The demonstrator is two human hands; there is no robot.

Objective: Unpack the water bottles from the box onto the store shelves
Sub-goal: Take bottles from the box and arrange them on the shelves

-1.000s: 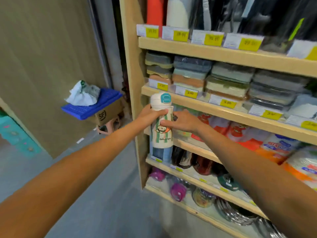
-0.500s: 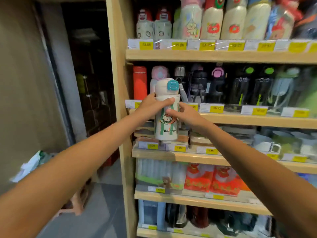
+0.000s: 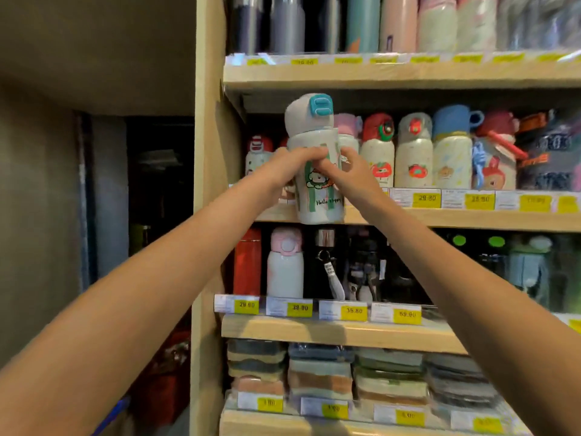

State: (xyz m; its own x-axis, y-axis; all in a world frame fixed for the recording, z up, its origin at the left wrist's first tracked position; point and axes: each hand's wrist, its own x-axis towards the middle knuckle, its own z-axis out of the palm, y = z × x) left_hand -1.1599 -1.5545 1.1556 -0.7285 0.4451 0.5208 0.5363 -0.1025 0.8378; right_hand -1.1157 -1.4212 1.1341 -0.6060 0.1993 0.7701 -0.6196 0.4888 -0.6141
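Water bottle (image 3: 317,184) upright, left hand (image 3: 290,168) and right hand (image 3: 353,174) gripping body (both curled round it), base before shelf edge (image 3: 456,218).

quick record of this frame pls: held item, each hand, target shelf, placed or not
held item: white bottle, green stripes, teal lid button, upright
left hand: grips the bottle's left side
right hand: fingers curled on the bottle's front
shelf: second board from the top, cartoon bottles in a row along it
placed: apparently not; the bottle's base overlaps the shelf's front edge, near its left end
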